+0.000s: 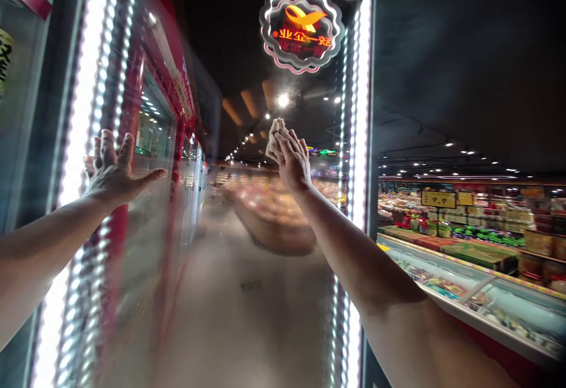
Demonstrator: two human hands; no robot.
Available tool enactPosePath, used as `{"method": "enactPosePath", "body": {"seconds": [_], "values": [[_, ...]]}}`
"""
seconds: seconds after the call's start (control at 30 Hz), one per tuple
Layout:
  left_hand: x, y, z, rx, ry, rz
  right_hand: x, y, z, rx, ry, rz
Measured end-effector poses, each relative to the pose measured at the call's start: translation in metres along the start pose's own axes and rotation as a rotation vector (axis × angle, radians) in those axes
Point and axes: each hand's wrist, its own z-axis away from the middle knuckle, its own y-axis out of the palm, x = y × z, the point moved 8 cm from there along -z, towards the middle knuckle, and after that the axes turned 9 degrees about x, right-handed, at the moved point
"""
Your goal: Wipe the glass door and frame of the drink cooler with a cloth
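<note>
Your right hand (295,163), fingers close together, seems to press a crumpled beige cloth (273,146) to the clear glass panel (265,299), where sliding calls for even pressure, while your left hand (107,177) spreads its fingers near the white light strip (82,99).

Bare left hand (108,167), at left of the frame, has slender fingers and a long thumb; bare right hand (292,161), near centre, tapers to a narrow wrist. Both forearms (354,246) are bare, broadening toward the elbows.
</note>
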Motion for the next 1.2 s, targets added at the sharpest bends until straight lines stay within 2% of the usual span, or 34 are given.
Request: {"method": "enactPosePath", "body": {"seconds": [0.13,0.33,0.53,0.7,0.9,1.07,1.2], "values": [[0.002,0.002,-0.001,0.008,-0.005,-0.003,-0.001,0.002,0.009,0.05,-0.068,0.02],[0.004,0.003,-0.001,-0.002,-0.001,-0.013,-0.021,-0.015,0.013,-0.029,0.025,0.014],[0.003,0.003,-0.001,-0.006,-0.002,-0.022,-0.023,-0.016,0.026,0.031,-0.052,0.028],[0.005,0.003,0.0,-0.007,-0.02,0.0,-0.048,-0.031,0.027,-0.081,0.052,0.027],[0.002,0.002,0.002,-0.012,-0.016,-0.001,-0.05,-0.031,0.031,-0.027,0.0,0.034],[-0.003,0.001,0.003,-0.022,0.018,0.002,-0.068,-0.043,0.033,-0.122,0.091,0.001],[-0.002,0.002,0.003,-0.008,-0.018,0.007,-0.065,-0.039,0.043,-0.088,0.042,0.014]]}}
